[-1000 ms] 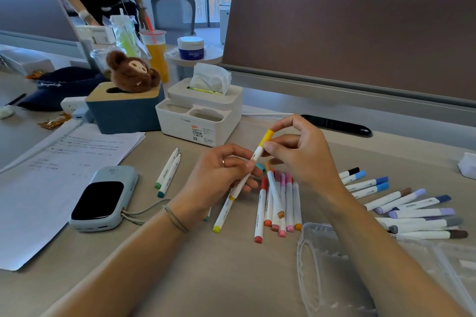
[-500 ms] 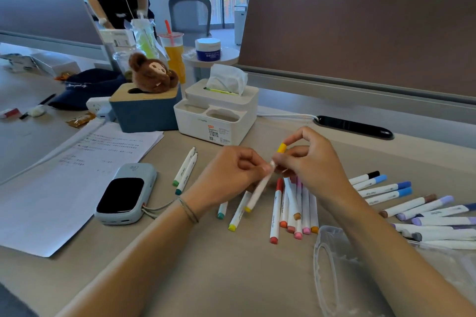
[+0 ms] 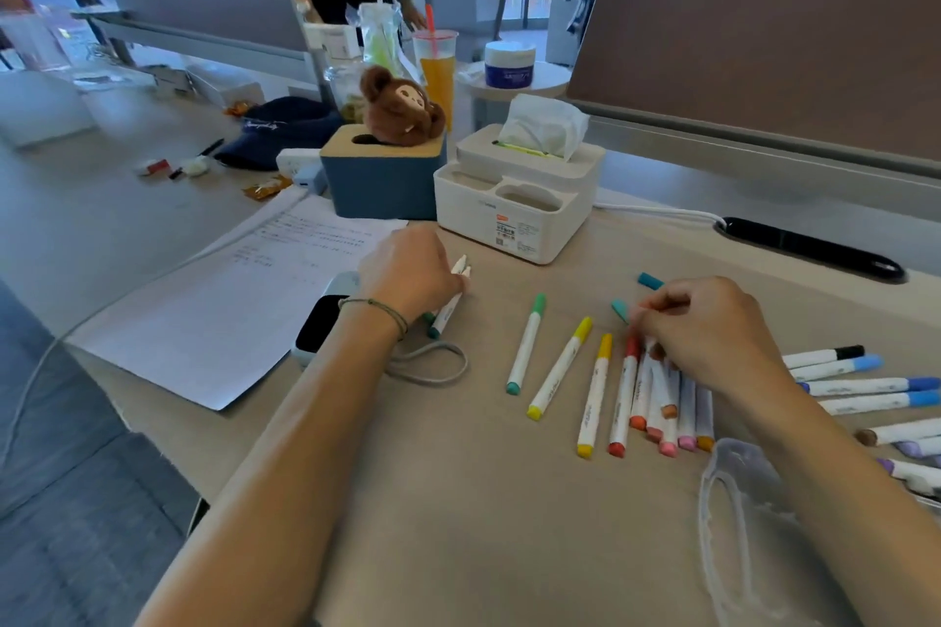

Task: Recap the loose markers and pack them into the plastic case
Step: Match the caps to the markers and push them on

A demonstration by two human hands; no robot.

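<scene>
- Two uncapped markers (image 3: 450, 303) lie near the left hand (image 3: 410, 270), whose curled fingers close over them beside the grey device (image 3: 326, 321).
- The right hand (image 3: 708, 331) rests on the far ends of the bunch of red, orange and pink markers (image 3: 662, 397); its fingertips appear to pinch something there, but the view is too blurred to say what.
- Two loose teal caps (image 3: 634, 295) sit on the desk (image 3: 458, 499) just beyond that hand.
- A green marker (image 3: 527, 344) and two yellow markers (image 3: 575, 374) lie apart, left of the bunch.
- The clear plastic case (image 3: 738, 524) sits at the near right; no marker shows inside it.
- Blue, black, brown and purple markers (image 3: 865, 387) lie in a row on the far side of the right forearm.
- The white organiser box (image 3: 514, 204) holds tissues (image 3: 542, 125) in its top slot.
- The blue box (image 3: 382, 178) carries a plush toy (image 3: 399, 107) on its lid.
</scene>
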